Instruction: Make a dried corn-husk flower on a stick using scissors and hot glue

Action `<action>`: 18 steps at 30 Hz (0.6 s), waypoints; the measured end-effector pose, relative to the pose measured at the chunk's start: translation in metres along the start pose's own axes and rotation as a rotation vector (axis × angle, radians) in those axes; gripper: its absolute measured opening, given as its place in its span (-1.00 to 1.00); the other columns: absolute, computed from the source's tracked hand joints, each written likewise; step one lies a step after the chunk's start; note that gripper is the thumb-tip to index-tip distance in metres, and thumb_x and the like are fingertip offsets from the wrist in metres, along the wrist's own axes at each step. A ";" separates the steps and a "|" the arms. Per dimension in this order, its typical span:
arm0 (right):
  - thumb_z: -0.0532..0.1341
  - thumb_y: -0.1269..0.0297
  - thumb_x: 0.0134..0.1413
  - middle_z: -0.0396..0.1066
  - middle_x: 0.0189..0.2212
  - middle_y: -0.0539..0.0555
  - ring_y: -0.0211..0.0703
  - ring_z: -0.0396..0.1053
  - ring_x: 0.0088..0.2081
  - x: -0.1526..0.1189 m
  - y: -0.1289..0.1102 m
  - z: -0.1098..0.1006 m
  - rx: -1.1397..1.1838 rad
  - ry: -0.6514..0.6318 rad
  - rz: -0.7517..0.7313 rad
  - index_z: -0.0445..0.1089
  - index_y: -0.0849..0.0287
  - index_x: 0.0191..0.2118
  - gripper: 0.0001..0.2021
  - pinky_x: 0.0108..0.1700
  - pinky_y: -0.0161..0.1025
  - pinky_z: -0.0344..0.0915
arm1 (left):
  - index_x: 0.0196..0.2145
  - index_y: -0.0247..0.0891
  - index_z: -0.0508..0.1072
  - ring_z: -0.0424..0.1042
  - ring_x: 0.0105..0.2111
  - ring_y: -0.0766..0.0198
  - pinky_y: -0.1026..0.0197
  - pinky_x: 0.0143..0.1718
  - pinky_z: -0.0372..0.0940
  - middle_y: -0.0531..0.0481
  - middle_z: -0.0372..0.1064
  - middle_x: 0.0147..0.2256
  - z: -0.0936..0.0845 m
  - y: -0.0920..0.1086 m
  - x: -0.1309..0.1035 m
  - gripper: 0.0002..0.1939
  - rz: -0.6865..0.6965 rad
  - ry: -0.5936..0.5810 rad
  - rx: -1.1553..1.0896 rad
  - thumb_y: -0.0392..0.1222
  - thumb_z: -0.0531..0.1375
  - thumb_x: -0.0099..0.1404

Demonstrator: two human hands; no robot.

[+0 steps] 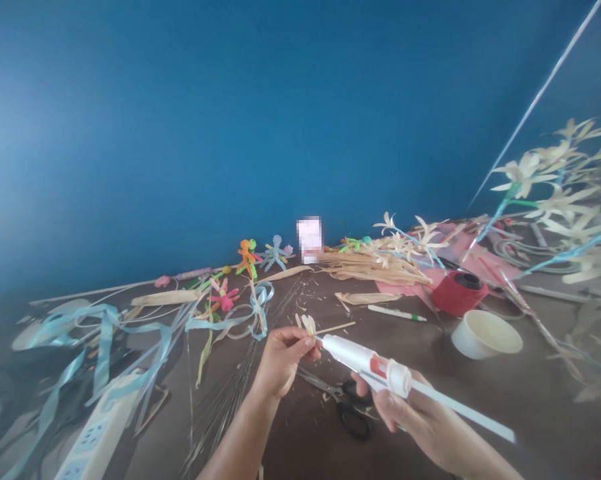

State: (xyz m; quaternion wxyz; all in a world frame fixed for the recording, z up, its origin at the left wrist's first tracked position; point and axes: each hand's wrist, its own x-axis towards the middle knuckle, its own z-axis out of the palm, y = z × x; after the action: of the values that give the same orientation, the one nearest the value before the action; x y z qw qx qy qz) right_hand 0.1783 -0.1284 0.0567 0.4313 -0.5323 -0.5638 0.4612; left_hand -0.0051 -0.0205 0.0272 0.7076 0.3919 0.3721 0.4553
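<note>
My left hand (pixel 286 357) is closed in a pinch on a small pale husk flower (pixel 308 325), whose petals stick up past the fingertips. A thin straw-coloured strip (pixel 336 327) shows just right of it. My right hand (pixel 405 413) is wrapped round a white hot glue gun (pixel 353 353), with a long glue stick (pixel 463 408) standing out of its back end. The gun's nozzle points left and meets the flower at my left fingertips; whether glue is coming out is too small to tell. Below the gun lie black-handled scissors (pixel 353 417), partly hidden by my right hand.
Light blue ribbon (pixel 105 320) and a white power strip (pixel 100 427) lie on the left, beside thin wires (pixel 225 407). Dried husks (pixel 375 267) and pipe-cleaner figures (pixel 247 259) line the back. To the right are a white bowl (pixel 486 335), red tape roll (pixel 459 293), pen (pixel 397 313) and husk flowers (pixel 525 173).
</note>
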 end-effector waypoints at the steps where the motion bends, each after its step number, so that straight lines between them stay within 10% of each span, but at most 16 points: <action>1: 0.00 -0.04 0.05 0.36 -0.41 0.16 -0.26 0.23 -0.56 0.001 -0.001 -0.001 -0.001 -0.017 0.000 0.37 0.21 -0.31 -0.59 -0.57 -0.31 0.28 | -0.60 -0.34 0.43 0.36 -0.65 0.37 0.35 -0.59 0.22 0.03 0.40 -0.66 0.000 0.000 0.000 -0.88 0.000 -0.003 0.000 -0.29 0.32 -0.10; 18: 0.07 0.04 0.05 0.35 -0.41 0.10 -0.28 0.25 -0.52 0.003 -0.018 -0.014 -0.020 -0.146 -0.017 0.35 0.23 -0.26 -0.67 -0.46 -0.35 0.28 | -0.58 -0.34 0.43 0.37 -0.63 0.38 0.36 -0.57 0.22 0.03 0.42 -0.62 -0.003 -0.003 0.000 -0.93 0.005 -0.045 -0.026 -0.34 0.28 -0.03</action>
State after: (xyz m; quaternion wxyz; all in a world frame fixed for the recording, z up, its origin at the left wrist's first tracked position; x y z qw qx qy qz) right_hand 0.1887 -0.1243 0.0771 0.3875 -0.4966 -0.6030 0.4895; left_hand -0.0065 -0.0205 0.0233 0.7197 0.3938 0.3492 0.4528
